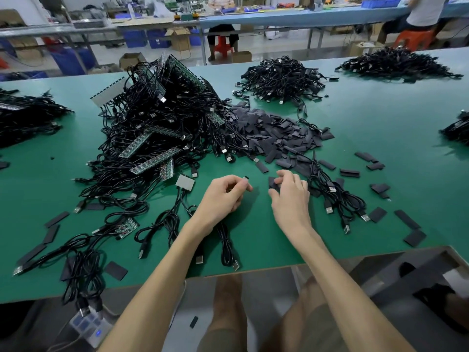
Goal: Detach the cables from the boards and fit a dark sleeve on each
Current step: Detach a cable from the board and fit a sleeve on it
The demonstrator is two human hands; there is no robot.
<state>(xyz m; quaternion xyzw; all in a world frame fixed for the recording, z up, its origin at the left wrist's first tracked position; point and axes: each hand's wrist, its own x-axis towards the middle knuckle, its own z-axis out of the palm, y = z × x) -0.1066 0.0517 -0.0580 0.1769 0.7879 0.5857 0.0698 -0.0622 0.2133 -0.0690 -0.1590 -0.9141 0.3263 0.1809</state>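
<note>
Left hand (223, 196) pinches 1 cable end (245, 177) | right hand (289, 196) pinches 1 dark sleeve (273, 182)

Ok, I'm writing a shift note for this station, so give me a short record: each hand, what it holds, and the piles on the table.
left hand: pinches a cable end
right hand: holds a dark sleeve
fit: sleeve and cable end apart, not yet joined
table: green top
boards: heap of cables and boards, beyond the left hand
sleeves: pile of loose sleeves, beyond the right hand
far side: pile of cables
</note>
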